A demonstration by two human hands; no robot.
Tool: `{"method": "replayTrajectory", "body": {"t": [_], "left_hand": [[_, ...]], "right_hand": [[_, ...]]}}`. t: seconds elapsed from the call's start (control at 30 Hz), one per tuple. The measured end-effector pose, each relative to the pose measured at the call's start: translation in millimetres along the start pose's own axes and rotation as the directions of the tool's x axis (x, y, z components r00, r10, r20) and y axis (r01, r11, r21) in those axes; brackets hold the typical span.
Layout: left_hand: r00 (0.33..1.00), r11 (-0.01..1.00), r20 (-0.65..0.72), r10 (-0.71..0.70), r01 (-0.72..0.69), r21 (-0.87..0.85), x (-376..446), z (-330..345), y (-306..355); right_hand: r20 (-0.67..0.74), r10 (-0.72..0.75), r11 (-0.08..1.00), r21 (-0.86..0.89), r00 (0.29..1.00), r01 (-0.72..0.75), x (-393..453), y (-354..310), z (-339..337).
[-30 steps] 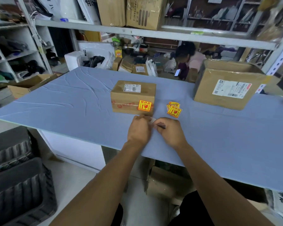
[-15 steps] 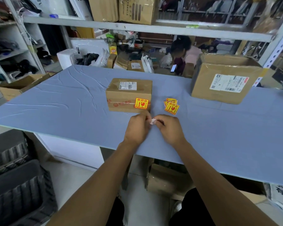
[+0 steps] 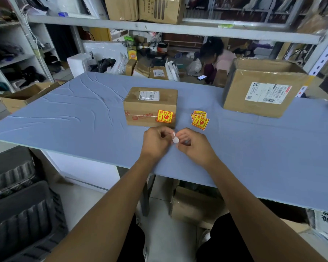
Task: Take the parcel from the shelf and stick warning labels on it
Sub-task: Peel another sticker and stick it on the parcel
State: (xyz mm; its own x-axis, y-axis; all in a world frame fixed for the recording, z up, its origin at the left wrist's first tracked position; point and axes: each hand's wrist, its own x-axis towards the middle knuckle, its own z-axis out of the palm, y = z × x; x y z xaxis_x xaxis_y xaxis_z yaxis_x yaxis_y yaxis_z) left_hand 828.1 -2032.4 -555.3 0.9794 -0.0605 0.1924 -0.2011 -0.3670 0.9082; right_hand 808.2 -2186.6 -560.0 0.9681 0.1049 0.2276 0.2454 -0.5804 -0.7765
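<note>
Both hands [image 3: 175, 143] pinch a crumpled white backing scrap [image 3: 175, 138], one label on the small brown cardboard parcel [image 3: 150, 106]; next, likely another yellow-red sticker [image 3: 200, 121].

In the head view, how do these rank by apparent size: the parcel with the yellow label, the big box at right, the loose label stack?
Largest to smallest:
1. big box
2. parcel
3. label stack
The big box lies slightly farther away, yet looks largest.

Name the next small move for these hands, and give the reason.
Probably drop the white scrap pinched between left hand and right hand, then take a sticker from the pile: the small parcel shows just one warning label.
</note>
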Motion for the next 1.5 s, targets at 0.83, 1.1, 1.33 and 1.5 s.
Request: {"method": "replayTrajectory", "body": {"t": [0.83,1.1,1.33,1.5], "left_hand": [[0.996,0.996,0.074,0.047,-0.052,0.073,0.4,2.0,-6.5],[0.986,0.983,0.104,0.13,-0.142,0.115,-0.4,-0.6,-5.9],[0.992,0.991,0.075,0.107,-0.112,0.068,0.6,-0.8,-7.6],[0.993,0.996,0.086,0.079,-0.082,0.024,1.1,-1.1,-7.6]], "right_hand": [[-0.112,0.014,0.999,-0.03,0.994,-0.017,-0.6,3.1,1.9],[-0.075,-0.029,0.999,-0.025,0.997,0.027,-1.7,4.2,3.4],[-0.074,-0.036,0.999,-0.028,0.997,0.034,0.3,5.1,2.0],[-0.082,-0.045,0.999,-0.034,0.996,0.042,1.0,4.1,2.2]]}}
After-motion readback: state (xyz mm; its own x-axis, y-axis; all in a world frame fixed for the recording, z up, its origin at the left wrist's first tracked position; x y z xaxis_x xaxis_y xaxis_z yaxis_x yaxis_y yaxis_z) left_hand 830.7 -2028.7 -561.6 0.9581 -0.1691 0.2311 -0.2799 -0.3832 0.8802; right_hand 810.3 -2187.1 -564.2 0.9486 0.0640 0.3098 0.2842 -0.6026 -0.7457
